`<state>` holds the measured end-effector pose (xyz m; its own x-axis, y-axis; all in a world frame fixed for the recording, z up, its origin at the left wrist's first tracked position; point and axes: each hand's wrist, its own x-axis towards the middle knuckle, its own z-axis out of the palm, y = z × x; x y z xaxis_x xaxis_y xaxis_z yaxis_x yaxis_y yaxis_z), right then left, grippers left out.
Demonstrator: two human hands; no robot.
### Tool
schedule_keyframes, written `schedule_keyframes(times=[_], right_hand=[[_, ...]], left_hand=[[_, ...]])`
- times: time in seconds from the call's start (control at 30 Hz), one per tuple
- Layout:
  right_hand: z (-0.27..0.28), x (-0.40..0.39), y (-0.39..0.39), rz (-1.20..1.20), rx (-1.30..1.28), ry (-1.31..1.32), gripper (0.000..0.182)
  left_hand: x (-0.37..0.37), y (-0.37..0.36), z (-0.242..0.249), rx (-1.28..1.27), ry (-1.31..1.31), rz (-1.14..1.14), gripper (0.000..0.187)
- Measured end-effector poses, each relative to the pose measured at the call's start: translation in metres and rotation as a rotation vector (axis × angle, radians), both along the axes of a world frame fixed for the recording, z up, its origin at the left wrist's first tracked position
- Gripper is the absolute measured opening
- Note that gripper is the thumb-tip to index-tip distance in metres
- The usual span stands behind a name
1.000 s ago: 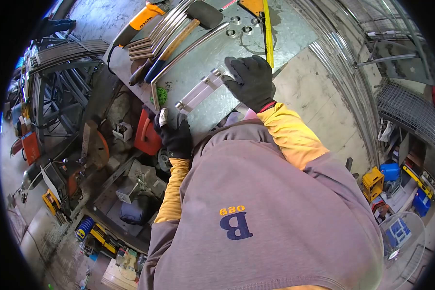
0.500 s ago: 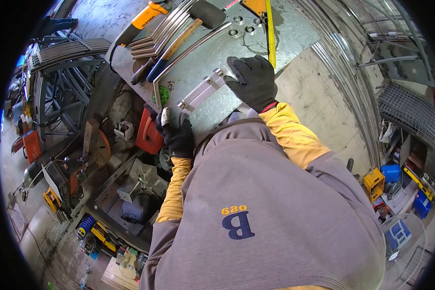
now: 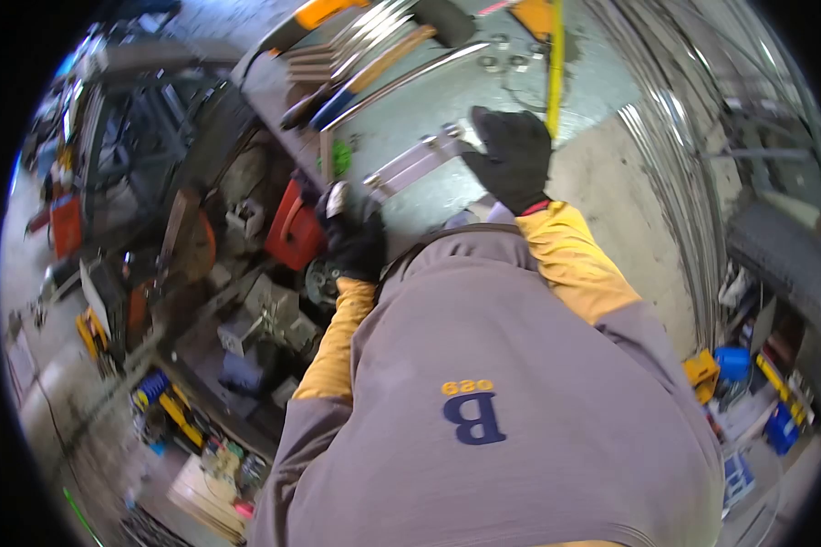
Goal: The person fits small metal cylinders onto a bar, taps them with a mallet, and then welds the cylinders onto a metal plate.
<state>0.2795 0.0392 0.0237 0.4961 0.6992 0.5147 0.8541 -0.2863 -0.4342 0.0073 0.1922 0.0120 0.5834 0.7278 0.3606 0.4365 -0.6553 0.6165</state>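
Note:
A flat, pale metal bar (image 3: 418,166) with small cylindrical metal pieces along its edge lies slantwise on a sheet-metal tabletop (image 3: 447,87). My right hand (image 3: 513,162), in a dark glove, is at the bar's far right end, with the thumb and fingers around that end. My left hand (image 3: 354,239), also gloved, is just below the bar's lower left end. Its thumb and index finger are apart, and a whitish patch shows at the index fingertip. Motion blur softens the picture, and the palms are hidden.
A mallet (image 3: 442,23), an orange-handled saw (image 3: 324,11), a bent metal rod (image 3: 410,82) and several short tubes lie on the tabletop. Metal rings (image 3: 518,63) and a yellow tape measure (image 3: 555,82) are farther right. A red case (image 3: 295,228) is at the left.
The whole view has shifted, so the table, the bar and both hands appear farther right and slightly lower. Against the bar, my hands have hardly moved.

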Motion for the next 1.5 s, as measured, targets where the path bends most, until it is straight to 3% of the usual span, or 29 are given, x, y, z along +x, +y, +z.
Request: schedule_keyframes(times=[0.03, 0.17, 0.4, 0.5, 0.63, 0.77, 0.83, 0.9, 1.03, 1.17, 1.23, 1.3, 1.37, 1.43, 1.5], right_hand=[[0.004, -0.002, 0.002, -0.014, 0.002, -0.048, 0.049], [0.007, -0.005, 0.007, -0.004, 0.063, -0.053, 0.052], [0.007, -0.006, 0.009, -0.028, 0.036, -0.109, 0.055], [0.006, -0.004, 0.008, 0.020, 0.027, -0.093, 0.054], [0.007, -0.007, 0.003, 0.009, -0.087, -0.120, 0.056], [0.036, -0.004, -0.014, 0.107, 0.038, 0.038, 0.060], [0.060, -0.008, -0.040, 0.056, -0.032, 0.012, 0.058], [0.076, -0.006, -0.069, 0.014, 0.057, 0.029, 0.048], [0.076, -0.005, -0.152, -0.192, -0.123, 0.368, 0.025], [0.010, -0.019, -0.230, -0.706, -0.268, 0.976, 0.028], [-0.084, -0.023, -0.307, -0.334, -0.580, 0.368, 0.021], [-0.101, -0.053, -0.329, -0.316, -0.766, 0.513, 0.027], [-0.101, -0.075, -0.344, -0.228, -1.034, 0.762, 0.034], [-0.103, -0.083, -0.349, -0.199, -1.128, 0.871, 0.035], [-0.105, -0.085, -0.349, -0.195, -1.153, 0.915, 0.035]], left_hand=[[0.002, 0.001, 0.002, 0.080, 0.012, 0.024, 0.057], [0.001, 0.001, 0.002, 0.004, -0.013, 0.047, 0.070], [0.000, 0.003, 0.004, -0.001, -0.017, 0.039, 0.075], [0.002, 0.001, 0.005, -0.056, -0.085, 0.038, 0.068], [-0.005, 0.003, -0.007, 0.002, -0.103, 0.019, 0.041], [-0.003, 0.001, -0.002, -0.090, -0.077, 0.042, 0.039], [-0.004, 0.005, -0.001, -0.001, -0.109, 0.039, 0.037], [-0.007, 0.010, 0.010, 0.060, -0.027, 0.033, 0.035], [-0.010, 0.023, 0.026, 0.151, -0.196, 0.241, 0.025], [0.012, 0.034, 0.040, -0.066, -0.316, 0.236, 0.023], [0.029, 0.043, 0.041, -0.203, -0.208, 0.139, 0.021], [0.075, 0.040, 0.076, 0.067, -0.111, -0.003, 0.022], [0.112, 0.033, 0.087, -0.048, 0.094, -0.026, 0.026], [0.154, 0.024, 0.113, 0.128, -0.084, -0.264, 0.031], [0.189, 0.024, 0.117, 0.168, 0.010, -0.351, 0.033]])
